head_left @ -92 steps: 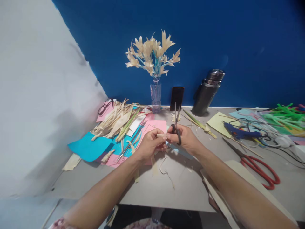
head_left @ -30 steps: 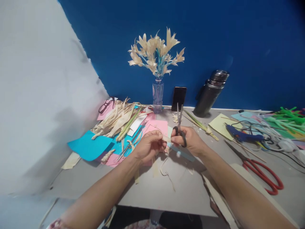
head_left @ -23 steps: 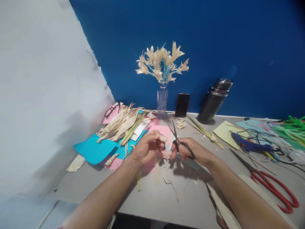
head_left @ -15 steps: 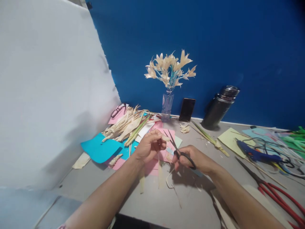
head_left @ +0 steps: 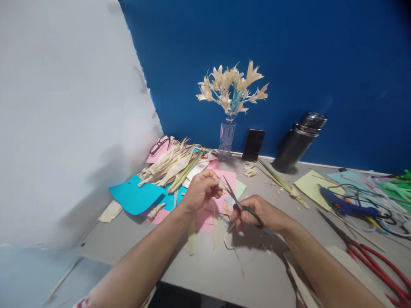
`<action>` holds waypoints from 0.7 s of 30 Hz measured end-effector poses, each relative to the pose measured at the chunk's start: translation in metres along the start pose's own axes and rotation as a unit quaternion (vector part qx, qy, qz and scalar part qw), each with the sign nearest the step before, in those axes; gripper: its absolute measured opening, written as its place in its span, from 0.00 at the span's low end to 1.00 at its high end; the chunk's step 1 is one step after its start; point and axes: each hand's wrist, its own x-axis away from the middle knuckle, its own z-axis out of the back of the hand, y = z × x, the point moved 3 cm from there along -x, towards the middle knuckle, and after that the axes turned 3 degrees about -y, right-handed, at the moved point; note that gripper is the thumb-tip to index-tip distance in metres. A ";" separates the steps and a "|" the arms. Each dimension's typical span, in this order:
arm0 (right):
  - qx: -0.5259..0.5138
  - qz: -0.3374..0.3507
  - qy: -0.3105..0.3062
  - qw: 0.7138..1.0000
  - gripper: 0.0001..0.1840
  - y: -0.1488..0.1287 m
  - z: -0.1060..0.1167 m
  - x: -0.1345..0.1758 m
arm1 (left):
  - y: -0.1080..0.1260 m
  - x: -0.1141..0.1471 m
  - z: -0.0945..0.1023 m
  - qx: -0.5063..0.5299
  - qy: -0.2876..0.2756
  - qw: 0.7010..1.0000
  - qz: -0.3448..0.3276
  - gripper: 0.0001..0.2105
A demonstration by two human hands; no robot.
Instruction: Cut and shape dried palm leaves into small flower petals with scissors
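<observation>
Before a deep-blue painted wall (head_left: 340, 55), a smooth grey tabletop (head_left: 205, 273) bears a heap of dry, straw-coloured, husk-like strips (head_left: 173, 166) and, nearer, flat pink paper sheets (head_left: 204, 220). Over the tabletop, a person's right hand (head_left: 258, 210) grips small metal scissors with black loop handles (head_left: 236, 202), while the left hand (head_left: 202, 191) pinches a small, pale-cream, husk-like scrap (head_left: 222, 185) between thumb and fingers, just beside the scissors' tips. This looks like a trimming step, in which the next move would call for a steady pinch with fingertips clear of the metal; the scrap appears thin and short, partly hidden by the fingers.
</observation>
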 end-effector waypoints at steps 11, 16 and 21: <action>0.020 -0.028 0.023 0.999 0.27 0.002 0.000 -0.001 | 0.002 0.000 -0.001 -0.019 0.008 1.000 -0.008 0.08; 0.023 -0.037 0.044 0.998 0.24 0.005 0.001 -0.001 | 0.002 0.000 0.000 -0.023 0.010 1.000 -0.009 0.09; 0.025 -0.037 0.055 0.997 0.23 0.007 0.003 0.000 | 0.002 -0.001 0.001 -0.029 0.007 0.999 -0.012 0.08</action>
